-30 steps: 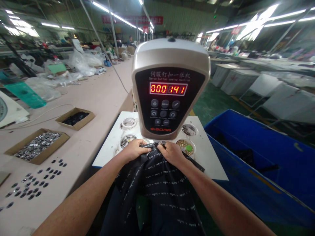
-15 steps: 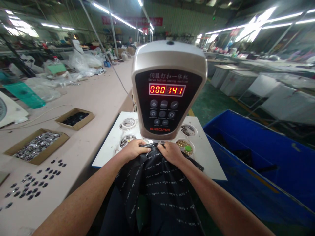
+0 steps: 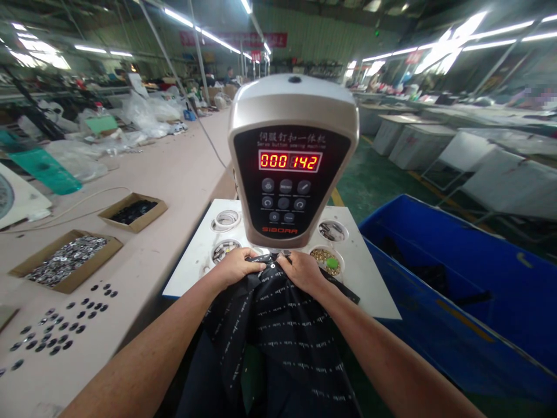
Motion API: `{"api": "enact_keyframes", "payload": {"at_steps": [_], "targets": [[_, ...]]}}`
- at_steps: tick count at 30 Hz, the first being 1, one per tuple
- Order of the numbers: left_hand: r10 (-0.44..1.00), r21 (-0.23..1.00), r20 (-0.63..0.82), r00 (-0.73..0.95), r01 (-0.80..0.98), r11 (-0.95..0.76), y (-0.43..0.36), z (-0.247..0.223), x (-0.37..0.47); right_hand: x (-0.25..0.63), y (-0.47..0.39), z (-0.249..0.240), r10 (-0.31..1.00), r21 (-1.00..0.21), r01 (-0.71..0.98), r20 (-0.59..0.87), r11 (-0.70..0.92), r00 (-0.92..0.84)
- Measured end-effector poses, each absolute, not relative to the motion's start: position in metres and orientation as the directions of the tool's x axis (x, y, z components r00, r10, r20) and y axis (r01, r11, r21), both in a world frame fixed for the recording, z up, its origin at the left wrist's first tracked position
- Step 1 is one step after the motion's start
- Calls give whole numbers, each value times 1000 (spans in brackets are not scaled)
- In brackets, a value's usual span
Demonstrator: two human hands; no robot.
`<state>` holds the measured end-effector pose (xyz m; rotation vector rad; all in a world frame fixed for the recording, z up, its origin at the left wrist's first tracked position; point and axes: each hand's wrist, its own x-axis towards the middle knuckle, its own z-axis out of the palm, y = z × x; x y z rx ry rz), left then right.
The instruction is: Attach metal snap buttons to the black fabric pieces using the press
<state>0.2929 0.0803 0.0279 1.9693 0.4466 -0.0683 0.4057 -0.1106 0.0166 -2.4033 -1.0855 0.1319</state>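
Black fabric with white lettering hangs down over my lap from the white machine table. My left hand pinches its upper edge on the left, and my right hand pinches it on the right. Between them a small shiny round piece shows on the fabric. Right behind my fingers stands the button machine, its red display reading 000142. The spot under its head is hidden.
Left bench bears a box of silvery pieces, a box of black pieces and scattered discs. Round trays in the machine table hold small parts, one with a green item. A blue bin stands at right.
The display went from 141 to 142. The machine head has shifted slightly left in view. A shiny round piece now shows on the fabric between my hands, which have hardly moved.
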Motion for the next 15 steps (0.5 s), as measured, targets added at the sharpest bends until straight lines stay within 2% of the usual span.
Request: {"api": "enact_keyframes", "payload": {"at_steps": [6, 10, 12, 15], "targets": [[314, 842, -211, 926, 336, -422, 78, 34, 292, 405, -110, 16, 720, -502, 675, 138, -541, 680], [324, 827, -126, 937, 280, -487, 73, 48, 283, 403, -115, 27, 708, -519, 672, 169, -527, 686], [387, 811, -65, 920, 274, -517, 70, 53, 265, 402, -126, 35, 707, -577, 660, 190, -481, 682], [558, 765, 18, 830, 348, -542, 67, 55, 218, 408, -163, 45, 692, -704, 599, 213, -381, 690]]}}
